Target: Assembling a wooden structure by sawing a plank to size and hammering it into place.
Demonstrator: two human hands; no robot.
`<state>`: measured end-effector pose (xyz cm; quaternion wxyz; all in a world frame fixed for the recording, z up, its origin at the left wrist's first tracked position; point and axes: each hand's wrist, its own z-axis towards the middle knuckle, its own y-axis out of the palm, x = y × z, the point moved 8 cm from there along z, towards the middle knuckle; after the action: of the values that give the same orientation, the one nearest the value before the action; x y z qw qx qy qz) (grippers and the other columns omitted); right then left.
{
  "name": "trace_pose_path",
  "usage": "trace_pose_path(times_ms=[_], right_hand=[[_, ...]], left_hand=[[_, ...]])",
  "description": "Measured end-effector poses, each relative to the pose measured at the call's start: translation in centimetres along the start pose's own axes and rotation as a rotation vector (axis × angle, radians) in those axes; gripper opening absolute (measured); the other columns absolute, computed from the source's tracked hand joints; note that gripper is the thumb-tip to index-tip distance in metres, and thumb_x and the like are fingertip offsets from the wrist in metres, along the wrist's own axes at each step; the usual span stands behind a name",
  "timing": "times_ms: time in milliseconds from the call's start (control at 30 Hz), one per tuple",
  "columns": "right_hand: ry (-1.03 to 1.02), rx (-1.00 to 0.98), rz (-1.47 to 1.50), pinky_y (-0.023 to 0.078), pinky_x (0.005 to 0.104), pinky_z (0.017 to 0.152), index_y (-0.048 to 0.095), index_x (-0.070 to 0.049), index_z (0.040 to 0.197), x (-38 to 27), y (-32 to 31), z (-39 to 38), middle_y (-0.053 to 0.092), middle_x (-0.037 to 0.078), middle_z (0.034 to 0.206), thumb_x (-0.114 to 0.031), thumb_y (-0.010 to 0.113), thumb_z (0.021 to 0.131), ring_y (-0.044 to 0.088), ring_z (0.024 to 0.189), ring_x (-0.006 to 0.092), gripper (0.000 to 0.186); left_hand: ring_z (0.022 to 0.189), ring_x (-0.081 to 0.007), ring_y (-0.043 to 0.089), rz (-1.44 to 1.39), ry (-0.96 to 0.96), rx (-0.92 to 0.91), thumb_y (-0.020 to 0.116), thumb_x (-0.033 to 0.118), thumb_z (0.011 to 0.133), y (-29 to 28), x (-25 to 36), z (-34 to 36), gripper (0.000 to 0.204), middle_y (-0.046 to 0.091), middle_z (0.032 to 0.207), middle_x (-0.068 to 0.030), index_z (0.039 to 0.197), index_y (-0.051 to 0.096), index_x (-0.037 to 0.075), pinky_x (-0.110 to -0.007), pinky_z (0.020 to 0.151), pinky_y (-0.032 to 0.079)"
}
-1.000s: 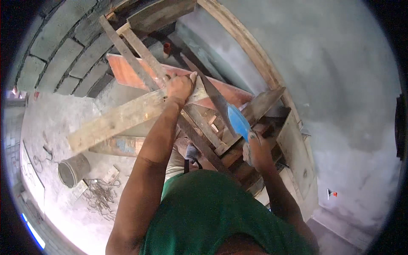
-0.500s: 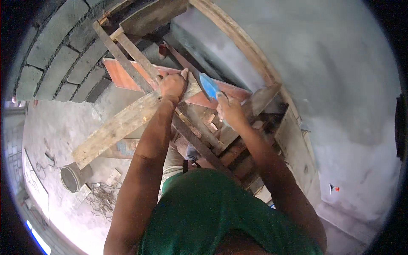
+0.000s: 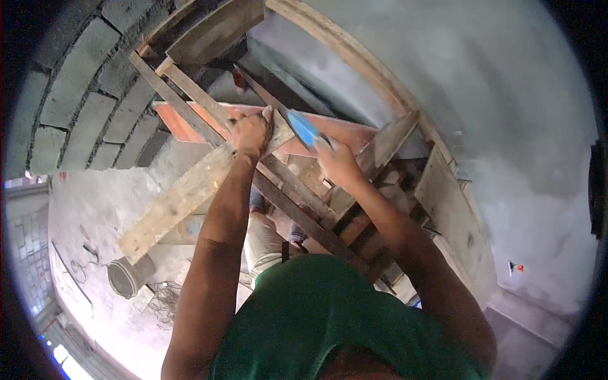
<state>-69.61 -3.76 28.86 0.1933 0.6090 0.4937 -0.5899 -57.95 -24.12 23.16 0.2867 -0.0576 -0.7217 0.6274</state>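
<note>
My left hand (image 3: pixel 252 134) is closed over the upper end of a long, worn wooden plank (image 3: pixel 180 197), its thumb along the edge. The plank slants down to the left across narrow wooden bars. In my right hand (image 3: pixel 335 163) is a handsaw (image 3: pixel 304 130), gripped by its handle end. The saw has a blue part near my fingers and a long, thin blade running up and away past the plank's end. Motion blurs the blue part and my right fingers a little. Under the plank lies a reddish-orange board (image 3: pixel 180 123).
A wooden frame of bars (image 3: pixel 190 95) supports the work. Grey block wall (image 3: pixel 82 120) rises at left, a plastered wall (image 3: pixel 506 114) at right. A bucket (image 3: pixel 126 278) and tangled wire (image 3: pixel 166 301) sit on the floor at lower left. Wood pieces crowd the space beneath the frame.
The saw and my right hand have shifted slightly left and down. My left hand stays on the plank. The whole view has tilted a little.
</note>
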Motion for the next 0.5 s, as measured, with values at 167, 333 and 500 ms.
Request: trace_pose_path(times_ms=[167, 333, 500], right_hand=[[0.005, 0.005, -0.078, 0.039, 0.0306, 0.046, 0.056, -0.001, 0.091, -1.5, 0.4, -1.2, 0.048, 0.000, 0.061, -0.033, 0.050, 0.097, 0.048, 0.051, 0.0124, 0.034], [-0.180, -0.200, -0.906, 0.054, 0.0408, 0.071, 0.060, -0.002, 0.114, -3.2, -9.0, -15.5, 0.064, 0.016, 0.099, -0.014, 0.061, 0.083, 0.065, 0.080, 0.0295, 0.034], [-0.184, -0.179, -0.649, 0.050, 0.0460, 0.085, 0.059, 0.001, 0.112, -1.7, -4.9, -9.5, 0.060, 0.023, 0.110, -0.013, 0.064, 0.081, 0.060, 0.099, 0.0367, 0.034]], left_hand=[[0.094, -0.0385, 0.064, -0.048, -0.093, 0.018, 0.030, 0.059, 0.095, 2.5, -2.6, 0.9, 0.071, 0.069, 0.089, -0.0228, 0.082, 0.075, 0.006, -0.057, 0.101, 0.031], [0.101, -0.0357, 0.062, -0.015, -0.021, 0.063, 0.032, 0.056, 0.096, 1.3, -2.0, -0.8, 0.065, 0.070, 0.089, -0.0201, 0.083, 0.075, 0.009, -0.056, 0.098, 0.035], [0.089, -0.0385, 0.065, -0.007, 0.095, 0.126, 0.036, 0.048, 0.098, -0.8, -0.1, -1.3, 0.059, 0.070, 0.083, -0.0193, 0.080, 0.074, 0.007, -0.050, 0.080, 0.049]])
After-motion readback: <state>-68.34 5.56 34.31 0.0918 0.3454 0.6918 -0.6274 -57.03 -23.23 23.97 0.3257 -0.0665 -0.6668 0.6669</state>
